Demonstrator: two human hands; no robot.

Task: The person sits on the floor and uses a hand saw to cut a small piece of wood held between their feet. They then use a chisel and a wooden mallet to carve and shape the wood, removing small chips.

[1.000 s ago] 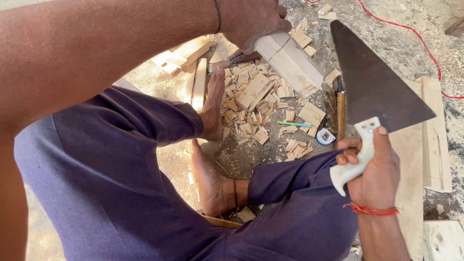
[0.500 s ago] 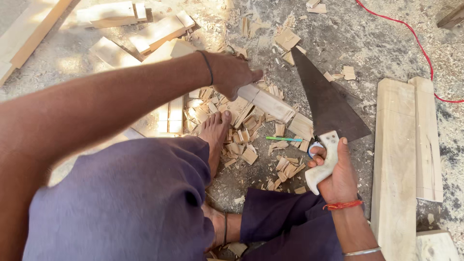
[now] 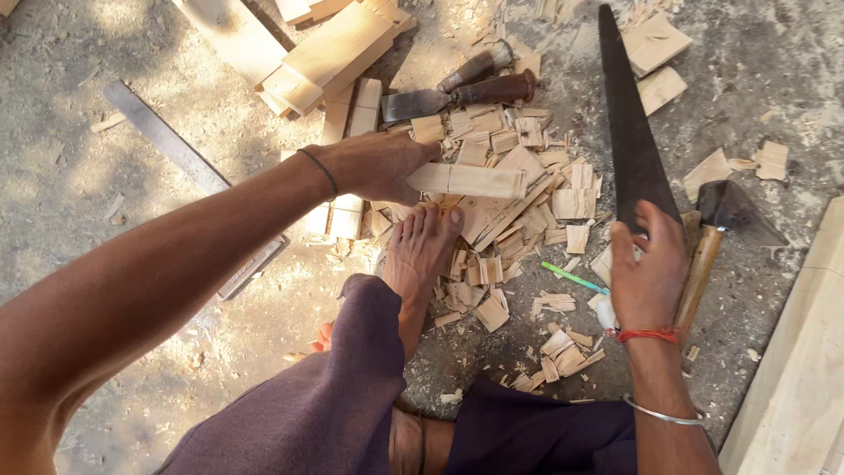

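- Left hand [image 3: 374,165]: arm extended forward across the body, palm down, fingers curled closed in a grip; dark band at wrist.
- Right hand [image 3: 649,268]: forearm near vertical in view, fingers wrapped closed, knuckles up; red thread and metal bangle on wrist.
- Bare foot [image 3: 420,255]: planted forward, toes just below left hand.

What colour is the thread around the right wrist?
Red thread, clearest in the head view, just below the right hand.
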